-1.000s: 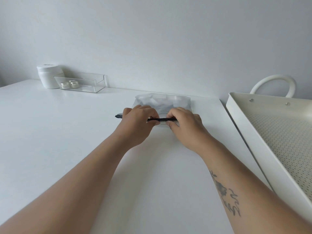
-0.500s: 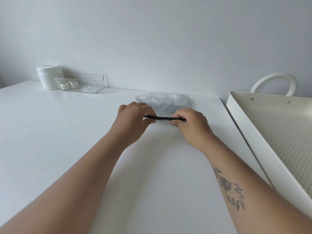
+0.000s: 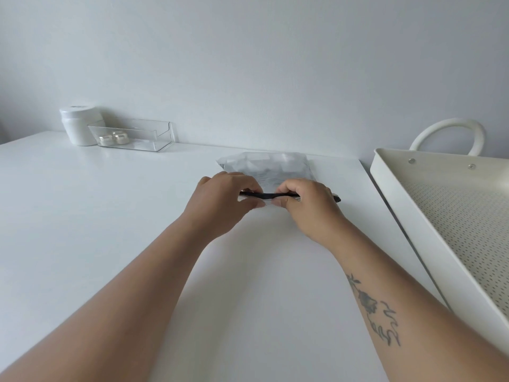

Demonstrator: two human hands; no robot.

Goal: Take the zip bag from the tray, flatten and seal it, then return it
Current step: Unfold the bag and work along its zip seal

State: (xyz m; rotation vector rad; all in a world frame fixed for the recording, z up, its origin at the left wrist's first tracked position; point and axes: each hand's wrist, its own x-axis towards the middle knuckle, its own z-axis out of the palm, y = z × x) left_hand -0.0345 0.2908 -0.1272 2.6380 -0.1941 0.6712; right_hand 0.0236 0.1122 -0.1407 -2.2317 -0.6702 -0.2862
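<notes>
Zip bag lies on the white table, well clear of the tray, so the take-out step reads as done. Bag body is pale and crinkled, not fully flat: some puff visible toward its far end. Left hand and right hand sit side by side at the bag's near edge, each with thumb and fingers clamped on the black zip strip; a short length of strip shows between them and its right end pokes out past the right hand. Judgement: sealing is under way; whether any stretch of the zip is actually closed cannot be told from this view. Left to do: finish the seal, then return the bag to the tray, which stands at the right with perforated floor bare. Writing: none legible. Dark stripes show at the bag's far left corner, too small to read. White jar lid bears a faint mark, unreadable.
</notes>
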